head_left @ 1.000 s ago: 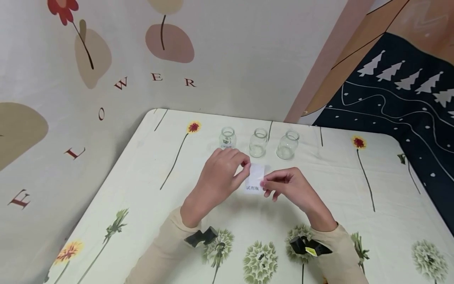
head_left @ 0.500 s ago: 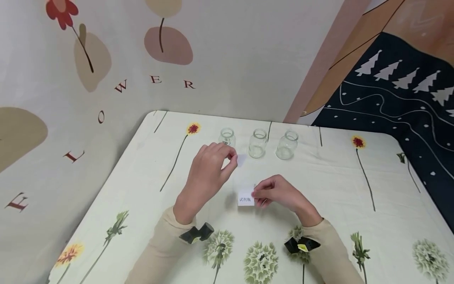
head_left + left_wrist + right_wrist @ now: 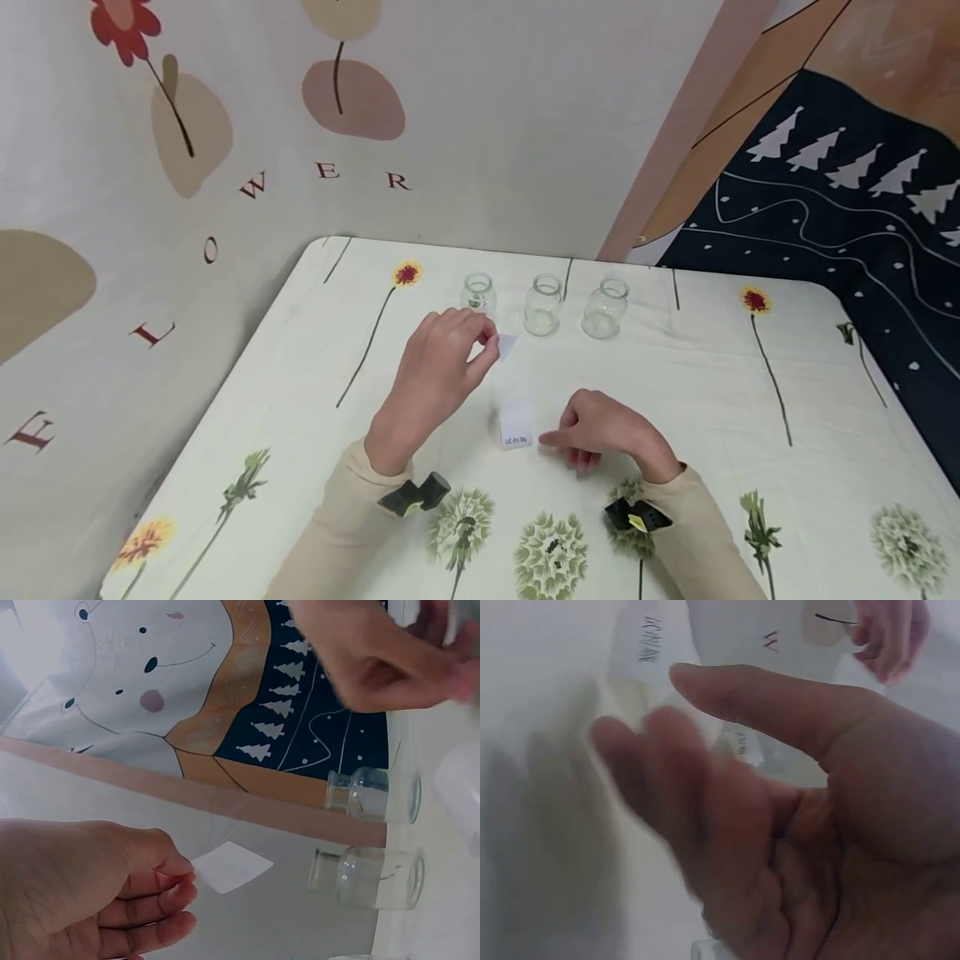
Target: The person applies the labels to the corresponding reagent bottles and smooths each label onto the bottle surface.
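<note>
A pale backdrop point(image 3: 480, 183) lettered in red rises behind the table point(image 3: 675, 417), its white cloth printed with flowers, as I watch from my remote station. A dark panel point(image 3: 825, 217) of white pine trees fills the far right. Two beige sleeves point(image 3: 337, 517) reach in from the near edge.

The left hand point(image 3: 442, 358) pinches a small white sheet by one corner between thumb and fingertips. The right hand point(image 3: 603, 429) is loose, thumb extended and fingers bent without a grip; those fingers blur in its wrist view.

Three clear glass jars stand upright in a row toward the back, round mouths facing up. In the middle jar point(image 3: 543, 308) and the right jar point(image 3: 604, 308), I see the pale cloth through the glass. The left jar point(image 3: 478, 292), partly behind the left hand, shows a dark patch; I cannot tell whether it is inside or beyond. My right wrist view catches a printed label point(image 3: 744, 746) on a jar.

A printed paper point(image 3: 516, 421) sits just beside the right thumb, its lettering blurred. The small white sheet point(image 3: 231, 867) is held clear of the jars.
</note>
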### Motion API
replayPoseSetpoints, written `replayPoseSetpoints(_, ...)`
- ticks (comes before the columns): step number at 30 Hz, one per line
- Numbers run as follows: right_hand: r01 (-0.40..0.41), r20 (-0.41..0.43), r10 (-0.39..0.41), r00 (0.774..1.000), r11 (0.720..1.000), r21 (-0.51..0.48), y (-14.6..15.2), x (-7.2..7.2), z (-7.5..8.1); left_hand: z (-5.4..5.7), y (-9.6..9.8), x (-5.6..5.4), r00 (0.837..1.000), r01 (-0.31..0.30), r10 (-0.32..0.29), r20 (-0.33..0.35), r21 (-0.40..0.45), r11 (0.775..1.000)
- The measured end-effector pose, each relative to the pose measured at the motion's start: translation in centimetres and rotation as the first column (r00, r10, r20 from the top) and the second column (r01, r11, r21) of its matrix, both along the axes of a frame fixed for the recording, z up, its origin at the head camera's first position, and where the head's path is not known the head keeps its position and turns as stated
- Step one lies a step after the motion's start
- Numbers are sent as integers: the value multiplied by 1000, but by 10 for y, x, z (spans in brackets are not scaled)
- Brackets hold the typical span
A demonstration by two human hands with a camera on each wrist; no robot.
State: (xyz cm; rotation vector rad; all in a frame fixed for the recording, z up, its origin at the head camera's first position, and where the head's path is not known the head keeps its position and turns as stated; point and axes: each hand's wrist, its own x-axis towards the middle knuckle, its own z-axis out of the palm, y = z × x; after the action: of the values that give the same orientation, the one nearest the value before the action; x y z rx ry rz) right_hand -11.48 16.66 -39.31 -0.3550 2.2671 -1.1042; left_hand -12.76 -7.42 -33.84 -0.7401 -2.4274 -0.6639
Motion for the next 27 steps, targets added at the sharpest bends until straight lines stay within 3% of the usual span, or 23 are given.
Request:
replayPoseSetpoints(2,67,-28,-70,997,992,-112,-2,1,6,-2,3,0,1000,5,-6,-13,-27,1000)
replayPoseSetpoints(3,112,-27,-119,992,974,-198,-3,1,9,-3,5,0,1000,14,-15,-21,-41,999)
replayPoseSetpoints(5,202,-2,-218,976,908,-368,-7,1,13,-6,11,2,998,42,-45,-45,-72,997)
replayPoseSetpoints(7,283,38,-302,953,833,-475,-10,1,16,-9,17,4,994,73,-80,-74,-99,992)
replayPoseSetpoints(9,348,82,-360,929,779,-521,-12,1,17,-12,23,6,989,95,-107,-102,-111,989)
replayPoseSetpoints(12,411,110,-423,899,734,-541,-14,1,18,-16,29,8,980,108,-128,-151,-132,985)
replayPoseSetpoints(16,450,124,-467,875,694,-562,-14,2,19,-17,33,10,968,124,-156,-199,-164,979)
replayPoseSetpoints(20,450,114,-481,869,675,-585,-13,3,19,-17,34,11,959,144,-184,-217,-190,971)
replayPoseSetpoints(24,433,45,-506,862,685,-586,-10,2,21,-17,32,8,964,173,-203,-173,-173,970)
replayPoseSetpoints(27,431,-9,-534,845,692,-578,-8,0,23,-16,28,5,981,173,-176,-76,-51,984)
